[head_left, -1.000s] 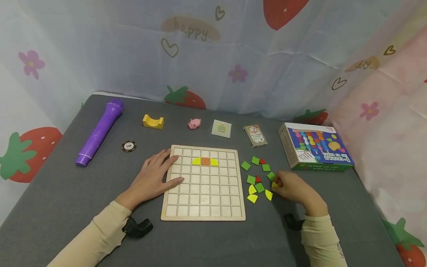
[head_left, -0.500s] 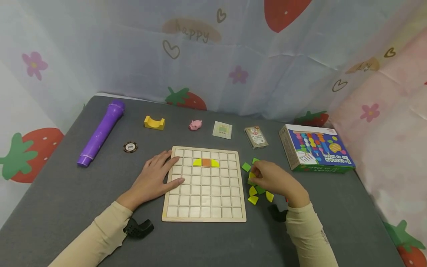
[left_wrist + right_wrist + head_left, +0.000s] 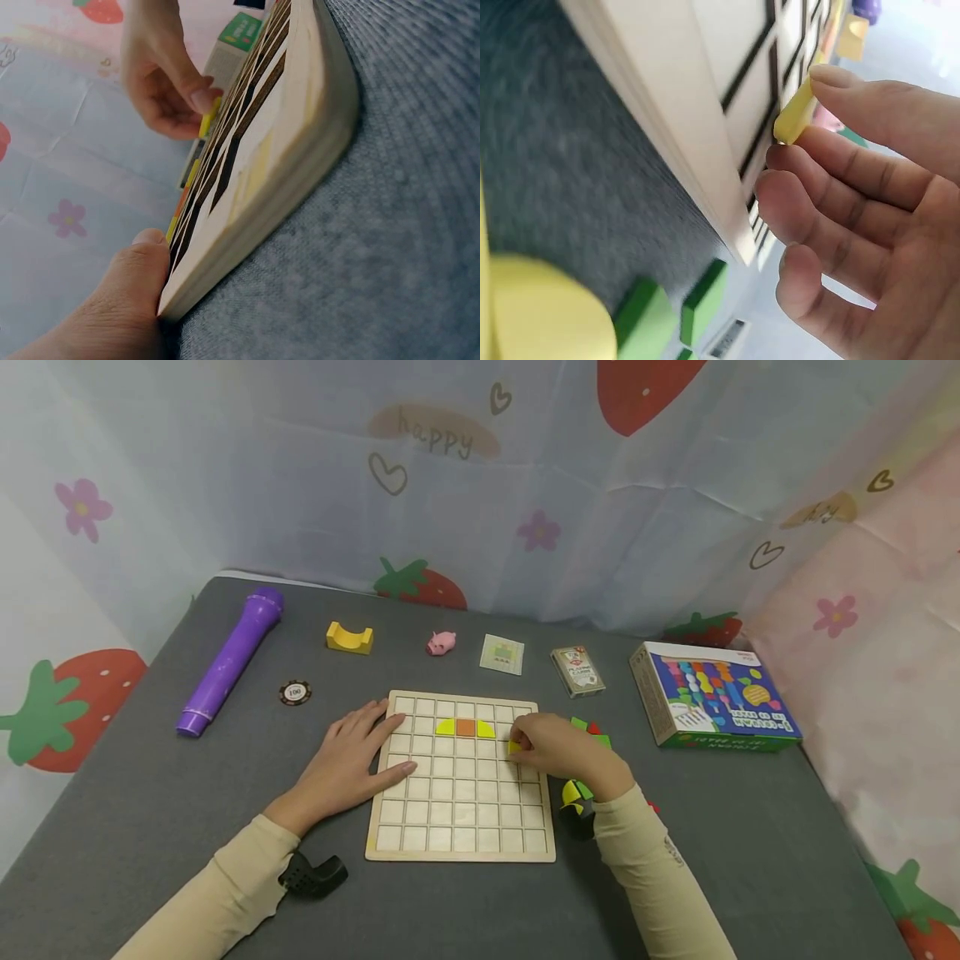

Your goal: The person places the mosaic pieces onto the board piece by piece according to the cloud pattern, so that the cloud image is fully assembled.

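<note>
Two yellow wedges flank an orange square in the second row from the far edge of a pale wooden board, seen from the head camera. Another yellow piece shows at the fingertips of the right hand, over the right part of the grid. Past the board's right edge lie loose tiles, green, red and yellow, partly covered by the right forearm. Gray cloth stretches along the near edge; a pink pig and a playing-card box stand well apart from the far one. The left hand rests across the left edge, fingers extended, thumb held away from them on the squares.

From the left wrist, the board's thick side slants across the cloth, with the left thumb against it. Across the grid, the right thumb and fingers pinch the yellow piece; whether it touches the wood is hard to tell at this slant.

From the right wrist, that piece is tilted, pinched between thumb and index finger beside dark-lined squares. The other fingers curl loosely next to it. Green tiles lie beyond the edge, near a blurred yellow one.
</note>
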Motion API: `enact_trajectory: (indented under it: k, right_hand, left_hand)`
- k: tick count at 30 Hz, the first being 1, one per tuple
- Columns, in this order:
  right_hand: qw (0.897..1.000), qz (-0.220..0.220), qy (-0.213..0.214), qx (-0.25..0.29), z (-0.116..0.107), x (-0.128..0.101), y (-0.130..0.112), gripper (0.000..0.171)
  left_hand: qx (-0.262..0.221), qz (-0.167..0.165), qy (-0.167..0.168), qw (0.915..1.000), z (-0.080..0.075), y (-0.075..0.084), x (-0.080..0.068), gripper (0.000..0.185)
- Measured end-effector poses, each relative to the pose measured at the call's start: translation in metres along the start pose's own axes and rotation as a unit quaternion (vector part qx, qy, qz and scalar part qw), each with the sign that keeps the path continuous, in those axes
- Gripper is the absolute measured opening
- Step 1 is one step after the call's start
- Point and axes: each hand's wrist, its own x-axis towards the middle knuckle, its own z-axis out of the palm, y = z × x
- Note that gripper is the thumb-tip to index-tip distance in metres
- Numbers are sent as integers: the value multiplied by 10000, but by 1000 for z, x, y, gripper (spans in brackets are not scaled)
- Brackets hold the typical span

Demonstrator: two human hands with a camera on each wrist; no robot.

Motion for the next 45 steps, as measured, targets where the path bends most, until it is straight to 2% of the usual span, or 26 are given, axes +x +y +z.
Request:
enact_trajectory:
  k: [10, 20, 35, 39, 45]
  right_hand:
    - [9999, 143, 43, 52, 4, 5, 0, 23]
    - [9999, -25, 61, 84, 4, 6, -4, 14]
    - [9999, 86, 38, -47, 6, 6, -7, 16]
    - [9999, 155, -26, 54, 3, 3, -7, 20]
    - [9983, 574, -2, 124, -13, -18, 1, 27]
  left_hand:
    - [23, 4, 43, 10000, 2, -1, 0, 76]
    - [41, -32, 32, 10000, 1, 0, 0, 76]
    - [59, -17, 3, 10000, 1, 0, 1, 76]
    - [57, -9, 7, 10000, 2, -1, 1, 76]
    - [9, 19, 44, 10000, 2, -1, 1, 76]
